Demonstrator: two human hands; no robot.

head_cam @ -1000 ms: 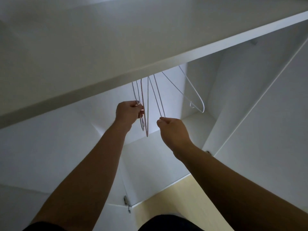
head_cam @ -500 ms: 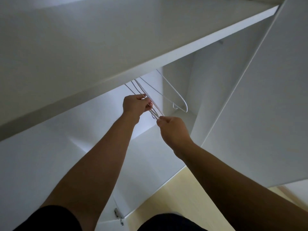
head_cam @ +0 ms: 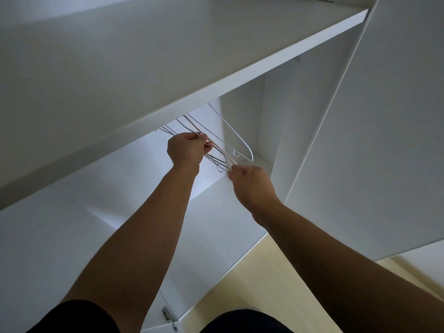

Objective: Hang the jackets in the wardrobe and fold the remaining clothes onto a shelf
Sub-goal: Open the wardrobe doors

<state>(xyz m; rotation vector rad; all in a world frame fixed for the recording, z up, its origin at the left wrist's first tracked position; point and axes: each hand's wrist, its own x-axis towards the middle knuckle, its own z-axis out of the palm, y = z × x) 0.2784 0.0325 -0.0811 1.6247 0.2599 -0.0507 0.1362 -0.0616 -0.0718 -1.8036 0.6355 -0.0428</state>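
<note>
1. This is a home, seen from in front of an open white wardrobe [head_cam: 300, 131] with a deep shelf [head_cam: 168, 68] across its top.
2. Thin wire hangers [head_cam: 237, 140] dangle beneath that shelf.
3. Pale wood-look flooring [head_cam: 276, 284] lies below the open white door [head_cam: 384, 140].

Dim, flat, bluish light. Brightest on the white wardrobe back panel [head_cam: 153, 164] near centre; deep shade toward 7 o'clock. Wide-angle bending of straight edges at 1 o'clock. Soft focus overall.
</note>
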